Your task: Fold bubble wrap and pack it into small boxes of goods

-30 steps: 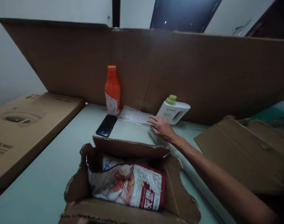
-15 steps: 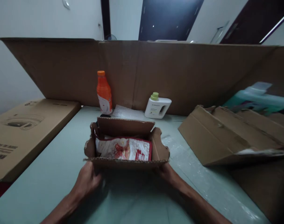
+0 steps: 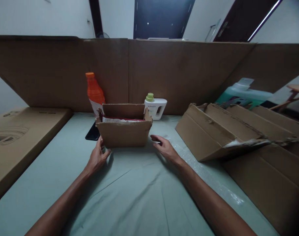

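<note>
Box [image 3: 124, 131] now sits farther out on the table [image 3: 129, 190] than half a second ago, upright, its far side close to the orange bottle [image 3: 94, 91] and the white jug [image 3: 155, 106]. A red-and-white packet [image 3: 120, 120] shows just above its rim.

We have our left hand [image 3: 97, 157] at the box's near left corner, fingers loosely curled and touching the cardboard, not clamped on it. Our right hand [image 3: 164, 147] lies open just off the near right corner; we cannot tell whether the fingertips touch. Half a second ago both hands held the near wall; now they flank it loosely. We judge that the push is over and the hands are letting go.

A phone [image 3: 92, 133] lies just left of the box, partly hidden by it. Flattened cardboard [image 3: 213, 131] lies well to the right, and a flat carton [image 3: 19, 131] at far left.
</note>
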Action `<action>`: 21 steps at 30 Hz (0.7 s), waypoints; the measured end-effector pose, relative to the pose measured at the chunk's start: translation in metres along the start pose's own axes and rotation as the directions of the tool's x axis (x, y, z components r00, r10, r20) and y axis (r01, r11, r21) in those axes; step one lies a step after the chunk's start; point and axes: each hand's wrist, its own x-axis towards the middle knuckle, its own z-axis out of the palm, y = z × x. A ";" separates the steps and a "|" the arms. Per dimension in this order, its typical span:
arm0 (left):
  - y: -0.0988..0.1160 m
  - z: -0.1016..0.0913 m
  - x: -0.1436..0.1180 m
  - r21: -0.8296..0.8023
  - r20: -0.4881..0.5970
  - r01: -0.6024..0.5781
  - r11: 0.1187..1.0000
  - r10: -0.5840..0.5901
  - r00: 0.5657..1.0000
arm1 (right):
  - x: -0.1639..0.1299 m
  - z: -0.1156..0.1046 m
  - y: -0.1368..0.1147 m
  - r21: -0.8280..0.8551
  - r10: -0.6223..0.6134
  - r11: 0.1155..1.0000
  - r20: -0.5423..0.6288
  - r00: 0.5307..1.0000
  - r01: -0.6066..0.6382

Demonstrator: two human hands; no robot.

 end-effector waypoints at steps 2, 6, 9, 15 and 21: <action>-0.008 -0.004 -0.029 -0.008 -0.004 0.033 0.999 -0.033 0.999 | -0.036 -0.021 0.006 -0.093 0.024 0.995 -0.047 0.999 -0.028; -0.021 -0.011 -0.088 0.114 0.049 -0.031 0.993 0.025 0.998 | -0.102 -0.052 0.027 -0.378 0.041 0.921 -0.159 0.986 -0.100; -0.021 -0.013 -0.115 0.154 0.065 -0.103 0.983 0.094 0.993 | -0.123 -0.060 0.039 -0.652 -0.015 0.753 -0.161 0.987 -0.095; 0.000 -0.016 -0.146 0.052 0.059 -0.090 0.995 0.087 0.994 | -0.138 -0.021 -0.003 -0.667 -0.149 0.736 0.009 0.989 0.117; 0.014 -0.011 -0.166 -0.139 0.046 0.095 0.986 -0.090 0.995 | -0.151 0.077 -0.083 -0.450 -0.352 0.773 0.284 0.892 0.448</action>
